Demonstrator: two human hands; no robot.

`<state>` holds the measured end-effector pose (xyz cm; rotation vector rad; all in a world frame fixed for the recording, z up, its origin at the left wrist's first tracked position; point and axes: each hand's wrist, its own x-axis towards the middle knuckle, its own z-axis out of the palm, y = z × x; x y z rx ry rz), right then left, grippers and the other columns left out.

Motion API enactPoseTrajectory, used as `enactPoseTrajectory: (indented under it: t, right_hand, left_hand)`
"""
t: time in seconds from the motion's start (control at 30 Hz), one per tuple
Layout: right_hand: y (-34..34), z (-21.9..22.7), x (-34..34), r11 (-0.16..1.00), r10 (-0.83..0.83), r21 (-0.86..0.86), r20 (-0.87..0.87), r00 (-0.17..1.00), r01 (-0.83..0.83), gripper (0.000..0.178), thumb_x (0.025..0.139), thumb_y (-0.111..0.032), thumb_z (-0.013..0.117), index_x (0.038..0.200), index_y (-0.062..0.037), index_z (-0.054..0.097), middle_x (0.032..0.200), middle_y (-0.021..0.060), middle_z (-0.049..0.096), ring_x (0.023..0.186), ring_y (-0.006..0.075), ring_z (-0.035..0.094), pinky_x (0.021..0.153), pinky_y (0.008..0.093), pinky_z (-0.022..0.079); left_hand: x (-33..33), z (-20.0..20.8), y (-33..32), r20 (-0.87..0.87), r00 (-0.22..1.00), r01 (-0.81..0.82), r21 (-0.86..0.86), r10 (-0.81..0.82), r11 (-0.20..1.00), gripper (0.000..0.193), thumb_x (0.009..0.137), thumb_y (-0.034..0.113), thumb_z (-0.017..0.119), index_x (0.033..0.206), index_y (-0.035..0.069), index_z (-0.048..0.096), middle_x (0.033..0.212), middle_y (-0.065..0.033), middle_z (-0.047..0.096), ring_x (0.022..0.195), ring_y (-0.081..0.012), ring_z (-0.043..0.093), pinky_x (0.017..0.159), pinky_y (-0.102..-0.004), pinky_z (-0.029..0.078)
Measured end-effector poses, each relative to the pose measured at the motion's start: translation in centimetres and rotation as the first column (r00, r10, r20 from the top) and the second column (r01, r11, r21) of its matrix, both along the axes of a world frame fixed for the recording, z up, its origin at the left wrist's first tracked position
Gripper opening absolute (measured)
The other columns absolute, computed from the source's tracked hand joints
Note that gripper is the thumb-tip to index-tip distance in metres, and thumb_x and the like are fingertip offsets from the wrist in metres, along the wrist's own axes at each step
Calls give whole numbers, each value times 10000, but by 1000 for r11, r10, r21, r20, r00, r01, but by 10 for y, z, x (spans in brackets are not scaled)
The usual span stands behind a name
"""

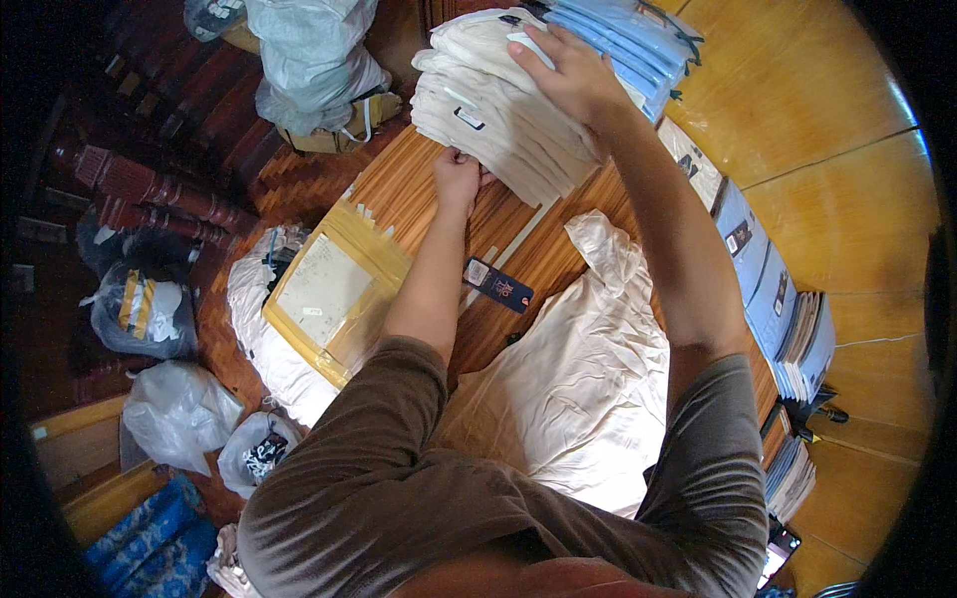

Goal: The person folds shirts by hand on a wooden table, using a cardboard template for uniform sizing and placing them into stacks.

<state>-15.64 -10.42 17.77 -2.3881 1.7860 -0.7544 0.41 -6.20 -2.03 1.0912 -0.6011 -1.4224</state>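
Observation:
A tall stack of folded cream garments (pixel 508 130) stands at the far end of the wooden table. My right hand (pixel 573 75) lies on its top with fingers stretched out, over a pale label. Against the stack's near left edge, low down, my left hand (pixel 458 179) is closed with curled fingers; what they hold, if anything, is hidden. A loose cream garment (pixel 568 389) spreads crumpled over the table close to my body. Between my forearms lies a dark rectangular tag or card (pixel 497 285) with a printed design.
Blue folded garments in clear bags (pixel 648 50) sit behind the stack, and more packed ones (pixel 753 269) line the right edge. A yellow taped package (pixel 334 284) lies left of my left arm. Plastic bags (pixel 184 414) stand on the floor at left.

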Motion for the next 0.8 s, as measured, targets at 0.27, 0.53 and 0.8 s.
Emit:
enactPoseTrajectory:
  t: [0.27,0.53,0.8]
  right_hand:
    - [56,-15,23,996,-14,-90,-300,954,-14,804,862,-550,779,1580,-371,464,1688,89,373,1517,514,329,1113,850,270]
    - [37,-14,13,987,79,-115,-236,968,-108,848,833,-478,833,1585,-403,448,1666,81,424,1484,499,407,1123,811,295]
    - [48,-4,6,972,81,-199,-224,971,-128,913,824,-599,803,1582,-208,477,1638,159,447,1486,488,409,1210,674,292]
  left_hand:
    - [1,-16,1,122,986,-117,50,110,992,197,979,-34,545,1114,-82,681,1001,-155,731,781,-234,733,642,-364,646]
    - [-2,-10,13,-42,986,-159,77,162,984,241,1008,35,522,1206,-58,624,1106,-141,716,895,-239,716,714,-392,625]
    - [-31,24,45,-125,980,-149,42,153,988,594,1084,460,445,1595,186,316,1521,-109,490,1352,-309,519,1031,-560,476]
